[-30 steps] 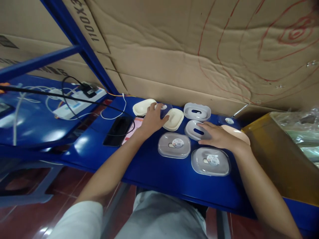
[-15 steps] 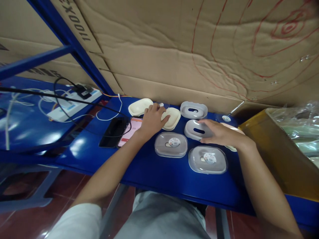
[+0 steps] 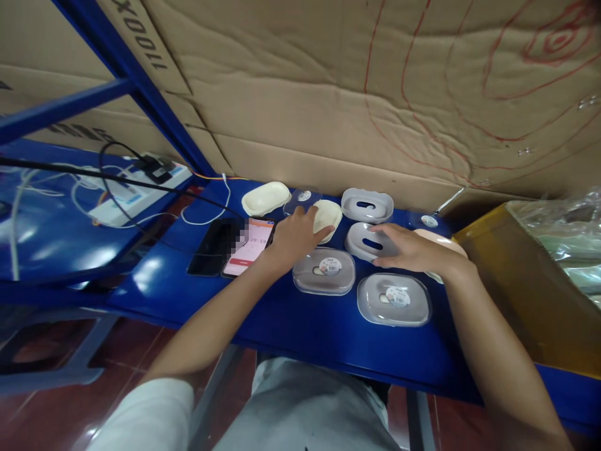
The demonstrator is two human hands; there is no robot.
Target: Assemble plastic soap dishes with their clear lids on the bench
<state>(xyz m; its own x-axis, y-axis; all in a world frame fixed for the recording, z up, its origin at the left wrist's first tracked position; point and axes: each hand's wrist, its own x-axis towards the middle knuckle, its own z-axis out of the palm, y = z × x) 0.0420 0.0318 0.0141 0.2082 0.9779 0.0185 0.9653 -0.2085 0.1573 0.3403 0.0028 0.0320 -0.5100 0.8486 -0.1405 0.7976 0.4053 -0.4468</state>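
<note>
My right hand (image 3: 413, 250) curls round the right end of a grey slotted plastic dish (image 3: 357, 241), fingertips at its far rim and thumb at its near rim. My left hand (image 3: 295, 238) has its fingers apart at the left side of a cream shallow dish (image 3: 328, 217), thumb over its near edge. Behind stands another grey slotted dish (image 3: 367, 205). A clear lid with a round label (image 3: 305, 198) lies partly behind my left fingers, beside a second cream dish (image 3: 266, 198). A pinkish dish (image 3: 439, 239) is partly hidden by my right hand.
Two lidded, labelled boxes (image 3: 323, 279) (image 3: 393, 300) lie nearer me. Two phones (image 3: 246, 250) (image 3: 209, 247) are at left, by cables and a power strip (image 3: 136, 194). Cardboard (image 3: 282, 113) walls the back; a carton with plastic bags (image 3: 521, 294) stands at right.
My left hand has shifted right and nearer me beside the cream dish, uncovering the clear lid behind it. My right hand and the grey dish have edged slightly left. The view has tilted slightly.
</note>
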